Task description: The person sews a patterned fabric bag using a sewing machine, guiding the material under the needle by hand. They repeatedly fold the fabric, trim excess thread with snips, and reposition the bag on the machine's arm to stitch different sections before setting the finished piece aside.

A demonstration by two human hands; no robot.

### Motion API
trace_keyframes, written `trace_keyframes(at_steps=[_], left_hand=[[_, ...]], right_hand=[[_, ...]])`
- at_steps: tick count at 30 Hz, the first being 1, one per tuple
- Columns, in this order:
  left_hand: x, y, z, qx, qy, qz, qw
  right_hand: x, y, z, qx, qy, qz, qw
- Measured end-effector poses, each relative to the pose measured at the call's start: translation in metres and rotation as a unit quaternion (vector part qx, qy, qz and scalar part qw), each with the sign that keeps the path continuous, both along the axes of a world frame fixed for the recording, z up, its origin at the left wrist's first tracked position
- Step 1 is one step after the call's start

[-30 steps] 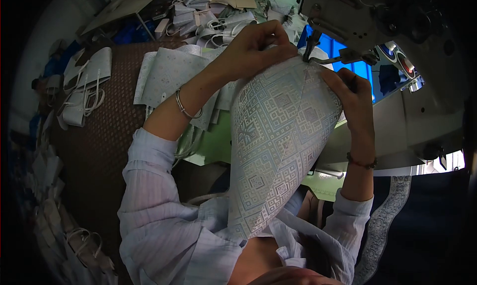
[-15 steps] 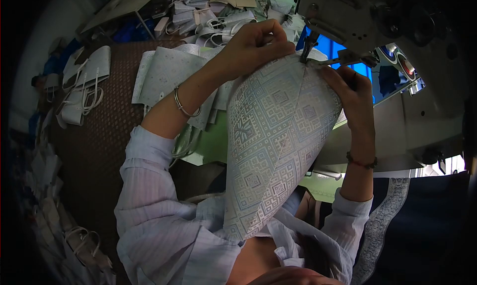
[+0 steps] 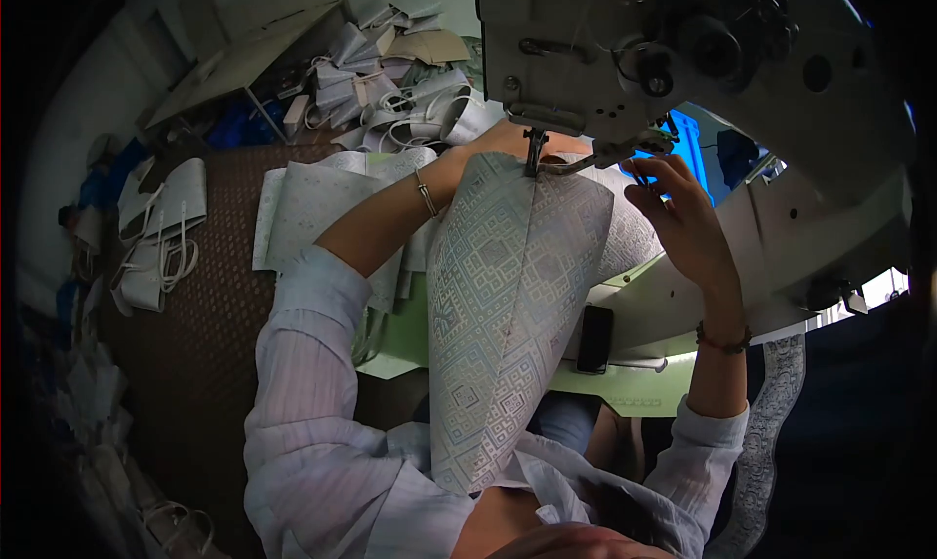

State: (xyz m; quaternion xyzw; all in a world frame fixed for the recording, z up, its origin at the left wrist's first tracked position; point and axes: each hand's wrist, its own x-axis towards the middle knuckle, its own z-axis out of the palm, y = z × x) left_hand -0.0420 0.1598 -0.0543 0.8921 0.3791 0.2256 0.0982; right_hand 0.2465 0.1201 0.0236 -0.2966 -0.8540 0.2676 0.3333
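A cone-shaped piece of pale silver-blue patterned fabric (image 3: 512, 315) hangs from the sewing machine (image 3: 625, 61) down to my chest, a seam running along its middle. Its top edge lies at the presser foot (image 3: 534, 154). My left hand (image 3: 537, 139) reaches behind the fabric's top edge and the foot, its fingers hidden. To the right of the foot, my right hand (image 3: 683, 213) is raised beside the machine's metal guide arm (image 3: 610, 154), fingers curled and thumb apart from them. More patterned fabric (image 3: 630, 237) shows behind the cone, below that hand.
Pale fabric pieces (image 3: 317, 208) lie stacked to the left on a brown textured surface (image 3: 229, 227). White pieces with straps (image 3: 166, 232) lie farther left, and a heap (image 3: 390, 81) fills the back. A phone (image 3: 594, 339) rests near the machine bed.
My left hand has gone from the fabric's top edge to behind it. My right hand has let go of the fabric's right edge. The machine appears farther left and lower in view.
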Motion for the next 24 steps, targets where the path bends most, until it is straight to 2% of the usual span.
trace_keyframes(at_steps=[1, 3, 4, 6, 8, 10, 11, 12, 13, 14, 16, 17, 18, 20, 21, 22, 23, 24], left_hand=[[-0.001, 0.005, -0.001, 0.013, 0.006, 0.049, 0.999], [-0.013, 0.038, -0.018, -0.019, -0.134, 0.001, 0.991], [-0.014, 0.047, -0.017, -0.033, -0.200, -0.028, 0.979], [-0.012, 0.040, -0.014, -0.023, -0.164, -0.015, 0.986], [-0.003, 0.019, 0.000, -0.013, -0.129, 0.001, 0.992], [-0.005, 0.009, 0.012, -0.004, -0.089, 0.018, 0.996], [-0.029, 0.055, -0.047, -0.206, -0.275, -0.006, 0.939], [-0.029, 0.052, -0.040, -0.203, -0.270, -0.003, 0.941], [-0.029, 0.048, -0.034, 0.061, -0.156, -0.052, 0.985], [-0.029, 0.043, -0.028, 0.318, -0.028, -0.094, 0.943], [-0.025, 0.029, 0.002, 0.119, -0.086, 0.055, 0.988], [-0.030, 0.027, 0.008, 0.270, -0.086, 0.068, 0.957], [-0.036, 0.022, 0.031, 0.272, -0.094, 0.146, 0.947], [-0.068, 0.027, 0.066, 0.265, -0.127, 0.296, 0.909], [-0.093, 0.037, 0.078, 0.258, -0.157, 0.367, 0.880], [-0.118, 0.047, 0.090, 0.245, -0.188, 0.432, 0.847], [-0.142, 0.035, 0.109, 0.278, -0.141, 0.478, 0.821], [-0.166, 0.034, 0.115, 0.280, -0.216, 0.473, 0.807]], right_hand=[[-0.004, -0.003, 0.003, 0.025, 0.014, 0.026, 0.999], [-0.016, 0.002, 0.007, 0.049, 0.043, 0.031, 0.997], [-0.020, 0.003, 0.009, 0.069, 0.016, 0.026, 0.997], [-0.029, 0.008, 0.012, 0.091, -0.008, 0.023, 0.996], [-0.040, 0.017, 0.011, 0.108, -0.092, 0.081, 0.987], [-0.050, 0.024, 0.001, 0.116, -0.053, 0.104, 0.986], [-0.056, 0.026, -0.003, 0.182, -0.034, 0.104, 0.977], [-0.060, 0.028, -0.005, 0.247, -0.015, 0.103, 0.963], [-0.063, 0.029, -0.008, 0.251, -0.011, 0.105, 0.962], [-0.062, 0.029, -0.012, 0.219, 0.020, 0.089, 0.971], [-0.056, 0.032, -0.016, 0.163, 0.051, 0.052, 0.984], [-0.051, 0.032, -0.018, 0.138, 0.051, 0.027, 0.989], [-0.044, 0.020, -0.014, 0.071, 0.052, -0.004, 0.996], [-0.032, 0.005, -0.026, 0.090, 0.092, -0.051, 0.990], [-0.022, 0.003, -0.039, 0.109, 0.083, -0.058, 0.989], [-0.012, -0.005, -0.050, 0.083, 0.059, -0.083, 0.991], [-0.004, -0.013, -0.062, 0.055, 0.035, -0.109, 0.992], [0.001, -0.016, -0.080, 0.027, 0.035, -0.115, 0.992]])
